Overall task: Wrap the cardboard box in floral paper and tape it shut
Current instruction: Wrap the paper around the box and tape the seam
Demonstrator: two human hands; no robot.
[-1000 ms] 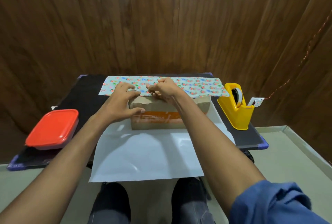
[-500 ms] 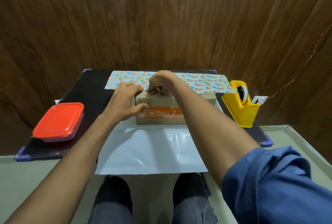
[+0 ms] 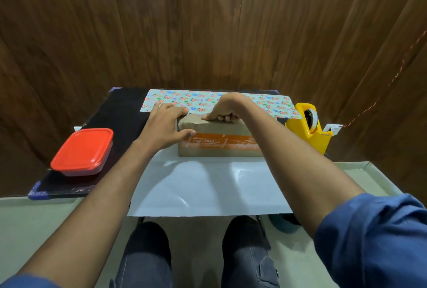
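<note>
The brown cardboard box (image 3: 219, 147), with an orange FRAGILE band on its front, lies on the wrapping paper, whose white underside (image 3: 208, 186) spreads toward me. The paper's far part (image 3: 203, 100) shows its floral side behind and over the box's far top edge. My left hand (image 3: 164, 126) rests over the box's left end, fingers stretched across the corner and thumb on the front face. My right hand (image 3: 227, 107) sits on the box top with fingers curled on the floral paper's edge and thumb pointing left.
A yellow tape dispenser (image 3: 309, 133) stands right of the box. A red-lidded container (image 3: 83, 151) sits at the left on the black mat (image 3: 120, 112). A wooden wall rises close behind. My knees are below the paper's near edge.
My right hand has drawn the floral edge onto the box top and curled into a fist there. My left hand stays spread on the box's left end. The camera tilted slightly.
</note>
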